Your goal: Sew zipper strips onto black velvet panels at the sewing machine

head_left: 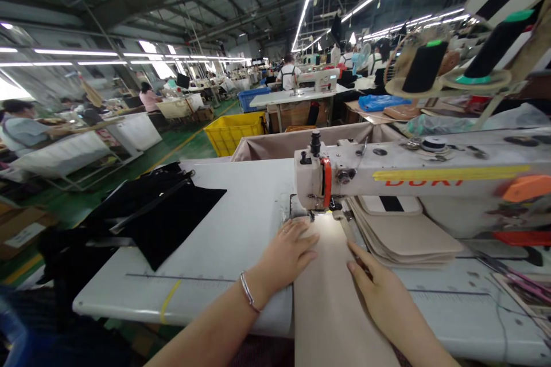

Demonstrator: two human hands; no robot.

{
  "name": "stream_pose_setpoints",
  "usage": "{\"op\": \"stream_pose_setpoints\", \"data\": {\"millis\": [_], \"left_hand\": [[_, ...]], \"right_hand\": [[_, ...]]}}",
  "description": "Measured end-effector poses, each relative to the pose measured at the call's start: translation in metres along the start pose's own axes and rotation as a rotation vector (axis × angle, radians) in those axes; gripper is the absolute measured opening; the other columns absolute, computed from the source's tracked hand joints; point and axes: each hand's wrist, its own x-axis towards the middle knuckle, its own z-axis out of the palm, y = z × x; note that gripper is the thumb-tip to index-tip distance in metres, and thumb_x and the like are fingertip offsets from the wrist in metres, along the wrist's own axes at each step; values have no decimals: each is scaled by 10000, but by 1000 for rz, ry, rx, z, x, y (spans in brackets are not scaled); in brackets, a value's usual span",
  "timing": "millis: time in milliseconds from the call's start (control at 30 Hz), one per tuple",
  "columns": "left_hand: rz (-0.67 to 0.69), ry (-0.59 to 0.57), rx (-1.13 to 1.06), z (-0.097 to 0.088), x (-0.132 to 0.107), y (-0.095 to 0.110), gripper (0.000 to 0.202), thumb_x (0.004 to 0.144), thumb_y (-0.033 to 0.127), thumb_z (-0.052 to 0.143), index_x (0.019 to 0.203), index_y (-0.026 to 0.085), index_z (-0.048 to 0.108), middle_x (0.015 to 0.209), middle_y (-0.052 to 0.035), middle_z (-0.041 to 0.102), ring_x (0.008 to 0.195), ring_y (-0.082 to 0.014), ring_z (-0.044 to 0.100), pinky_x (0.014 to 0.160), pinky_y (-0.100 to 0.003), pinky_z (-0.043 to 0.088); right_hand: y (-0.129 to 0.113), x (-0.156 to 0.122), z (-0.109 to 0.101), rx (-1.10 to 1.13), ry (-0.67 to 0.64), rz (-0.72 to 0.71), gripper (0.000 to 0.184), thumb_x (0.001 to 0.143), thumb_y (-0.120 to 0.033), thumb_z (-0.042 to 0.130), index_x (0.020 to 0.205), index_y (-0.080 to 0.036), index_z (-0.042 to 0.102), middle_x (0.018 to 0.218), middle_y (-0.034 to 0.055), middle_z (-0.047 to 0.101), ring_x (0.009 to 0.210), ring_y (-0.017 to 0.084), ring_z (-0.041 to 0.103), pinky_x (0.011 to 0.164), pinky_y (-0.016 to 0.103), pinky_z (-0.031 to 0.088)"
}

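Observation:
A long beige fabric strip [325,298] runs from the front edge of the table up under the presser foot of the sewing machine [316,183]. My left hand [290,252] lies flat on its left side, fingers spread, close to the needle area; a bracelet is on that wrist. At the strip's right edge, the thumb and index finger of my right hand [370,275] pinch the fabric; its other fingers are partly hidden. Right of the needle, under the machine arm, lies a stack of beige panels [400,235] with rounded corners. The needle tip itself is hard to make out.
Black fabric pieces [181,218] lie on the table's left side. Scissors [508,269] rest at the right. Thread cones [426,66] stand behind the machine arm. Beyond the table are a beige cloth-lined bin [275,143], a yellow crate [236,129] and people at other workstations.

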Motion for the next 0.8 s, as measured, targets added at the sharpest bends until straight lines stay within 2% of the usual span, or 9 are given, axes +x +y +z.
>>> {"op": "stream_pose_setpoints", "data": {"millis": [233, 333, 400, 467, 500, 567, 600, 700, 800], "left_hand": [[-29, 21, 4, 7, 7, -5, 368, 940, 304, 541, 1303, 246, 552, 1379, -92, 470, 1335, -246, 403, 1169, -485, 295], [-19, 32, 6, 7, 9, -6, 360, 939, 291, 538, 1296, 252, 560, 1375, -86, 480, 1320, -242, 423, 1159, -484, 318], [-10, 29, 12, 7, 8, -7, 354, 944, 285, 523, 1296, 264, 560, 1380, -77, 482, 1320, -244, 423, 1150, -491, 334], [-2, 27, 30, 9, 7, -10, 358, 954, 290, 496, 1307, 276, 551, 1382, -72, 485, 1322, -253, 422, 1136, -506, 352], [4, 24, 40, 11, 7, -13, 366, 958, 302, 483, 1319, 281, 541, 1385, -72, 484, 1320, -259, 424, 1131, -516, 356], [19, 44, 56, 18, 8, -22, 381, 956, 340, 478, 1331, 297, 530, 1395, -64, 478, 1317, -270, 430, 1120, -528, 367], [30, 53, 59, 21, 9, -27, 388, 951, 357, 481, 1334, 309, 524, 1407, -54, 467, 1317, -271, 433, 1115, -527, 374], [54, 73, 73, 31, 10, -39, 414, 936, 404, 489, 1346, 347, 505, 1432, -24, 443, 1313, -271, 446, 1101, -527, 392], [63, 88, 96, 37, 9, -44, 427, 925, 430, 487, 1347, 364, 500, 1439, -11, 437, 1309, -275, 457, 1090, -535, 399]], "right_hand": [[-2, 16, 8, -82, 14, -84, 573, 901, -398, 346, 1376, -100, 467, 1296, 150, 585, 1180, 251, 565, 1013, 401, 415], [-12, 9, 7, -197, 44, -176, 515, 919, -327, 333, 1342, -78, 489, 1256, 186, 601, 1130, 257, 593, 962, 393, 437], [-17, -3, -6, -290, 41, -228, 426, 929, -311, 342, 1235, -124, 572, 1125, 159, 659, 981, 242, 646, 861, 364, 473], [-13, -17, -33, -343, 65, -247, 315, 938, -338, 374, 1009, -197, 646, 926, 80, 682, 793, 192, 646, 742, 307, 473], [-7, -22, -53, -379, 125, -221, 297, 943, -366, 389, 885, -218, 641, 838, 43, 663, 730, 166, 621, 704, 282, 457], [16, -31, -103, -499, 331, -86, 343, 956, -418, 397, 748, -222, 587, 759, 14, 618, 706, 143, 580, 694, 264, 430], [31, -34, -132, -601, 469, 39, 369, 960, -444, 391, 731, -218, 572, 757, 15, 607, 723, 143, 570, 712, 267, 426], [81, -31, -215, -733, 641, 299, 283, 969, -356, 417, 911, -167, 620, 941, 88, 625, 897, 191, 580, 812, 332, 441], [122, -8, -265, -784, 645, 483, 265, 924, -334, 555, 1100, -140, 594, 1123, 96, 598, 1010, 202, 577, 893, 404, 467]]}}
